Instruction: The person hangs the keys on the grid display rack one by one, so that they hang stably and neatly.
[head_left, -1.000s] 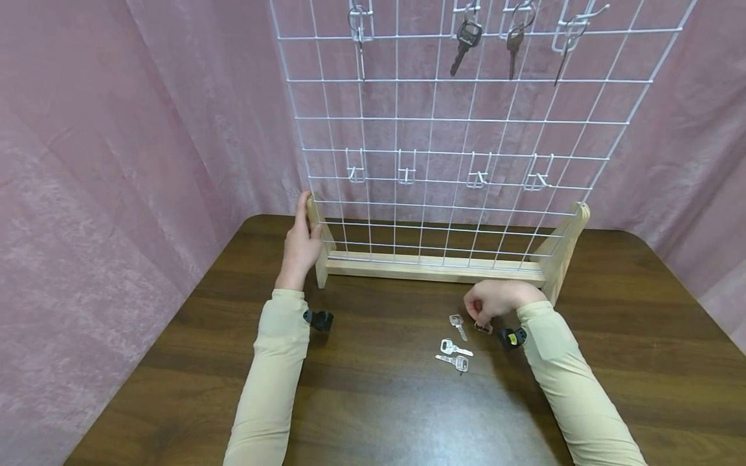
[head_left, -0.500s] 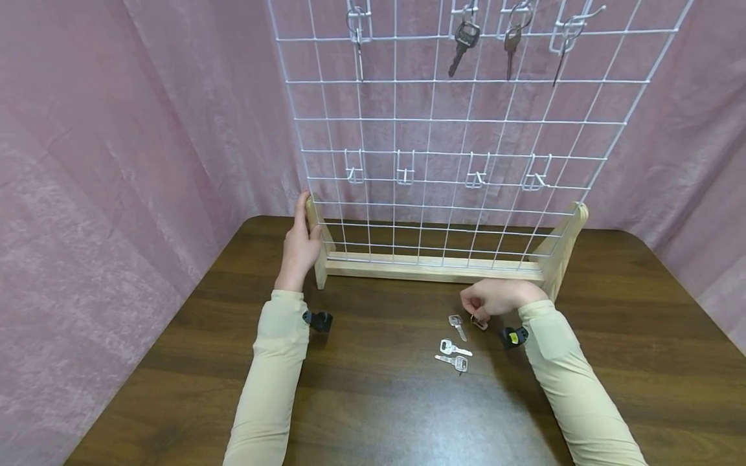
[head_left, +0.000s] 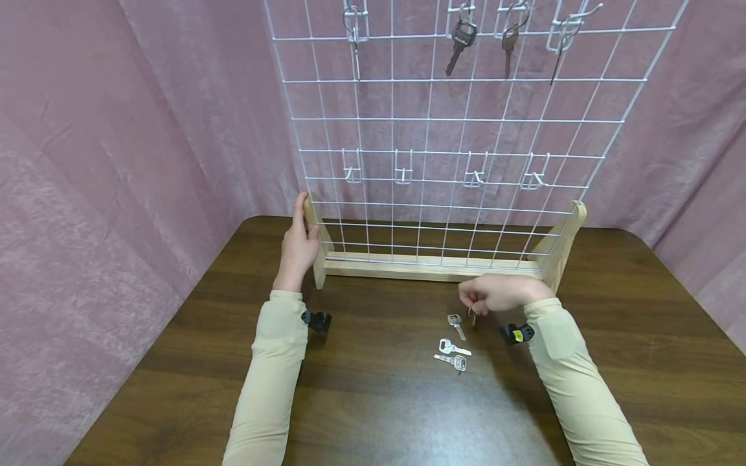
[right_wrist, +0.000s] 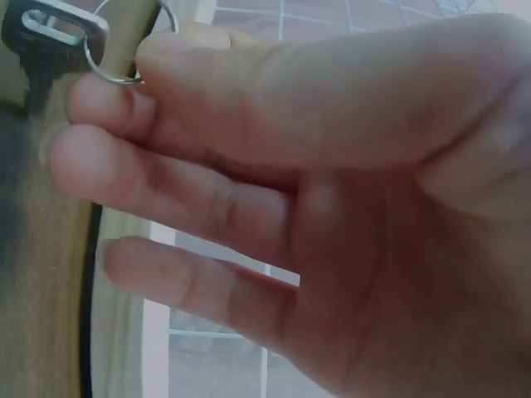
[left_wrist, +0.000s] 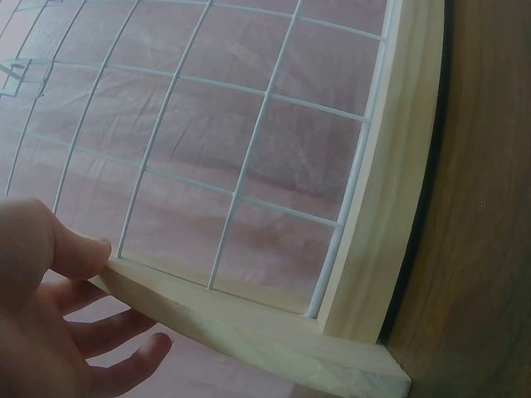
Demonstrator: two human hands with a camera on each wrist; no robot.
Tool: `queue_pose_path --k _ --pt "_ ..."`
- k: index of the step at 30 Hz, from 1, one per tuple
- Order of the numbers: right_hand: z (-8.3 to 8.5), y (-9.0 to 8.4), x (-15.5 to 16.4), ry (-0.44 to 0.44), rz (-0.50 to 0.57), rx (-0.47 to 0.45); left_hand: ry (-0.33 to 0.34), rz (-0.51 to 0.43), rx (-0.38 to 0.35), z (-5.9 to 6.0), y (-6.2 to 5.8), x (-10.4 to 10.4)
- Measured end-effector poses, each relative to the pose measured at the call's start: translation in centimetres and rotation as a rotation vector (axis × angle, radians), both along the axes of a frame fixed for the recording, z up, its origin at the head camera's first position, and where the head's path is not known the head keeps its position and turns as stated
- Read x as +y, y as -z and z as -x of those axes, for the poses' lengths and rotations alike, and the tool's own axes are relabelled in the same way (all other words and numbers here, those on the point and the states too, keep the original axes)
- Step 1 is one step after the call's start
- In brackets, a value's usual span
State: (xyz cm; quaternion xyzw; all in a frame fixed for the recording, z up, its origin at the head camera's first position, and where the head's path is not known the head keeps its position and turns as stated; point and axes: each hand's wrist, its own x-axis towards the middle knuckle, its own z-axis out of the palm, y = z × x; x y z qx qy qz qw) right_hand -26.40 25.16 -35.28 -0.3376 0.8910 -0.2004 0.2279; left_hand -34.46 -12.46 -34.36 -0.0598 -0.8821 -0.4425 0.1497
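Observation:
In the head view my left hand (head_left: 298, 249) holds the left wooden side piece (head_left: 319, 259) of a white wire grid stand. Its thumb and fingers lie on opposite faces of the wood (left_wrist: 241, 332) in the left wrist view. Over the table, my right hand (head_left: 501, 292) pinches a thin metal ring (right_wrist: 124, 81) between thumb and index finger. From that ring hangs a key (right_wrist: 54, 33); the other fingers are loosely bent below. Just left of this hand lies a silver key (head_left: 456, 325), with two more keys, one (head_left: 454, 347) above the other (head_left: 451, 362), nearer me.
The wire grid (head_left: 431, 120) rises behind both hands. Its lower row carries several bare white hooks (head_left: 474, 178); keys (head_left: 463, 39) hang on rings along the upper row. A right wooden side piece (head_left: 562, 246) stands behind the right wrist. Pink curtains (head_left: 146, 162) surround the brown table (head_left: 361, 388).
My right hand has lifted slightly and moved a little left, raising the pinched ring and key off the table. My left hand keeps its hold on the stand.

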Motion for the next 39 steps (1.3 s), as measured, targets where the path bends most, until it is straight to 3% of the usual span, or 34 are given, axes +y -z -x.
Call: queue_pose_path --k 13,20,32,39 --pt "-0.4 -1.2 -0.3 -0.046 0.056 0.063 -0.01 -0.004 -0.011 -0.1 -0.2 0.2" --pt "-0.4 -1.4 -0.7 -0.068 0.128 0.189 -0.014 0.002 -0.014 -0.1 -0.2 0.2" --pt "-0.8 -2.3 -1.6 0.063 0.228 0.391 -0.014 0.003 -0.005 0.2 0.2 0.1" --pt "-1.2 -2.9 -2.1 0.157 0.243 0.438 -0.009 0.001 -0.002 0.1 0.1 0.1"
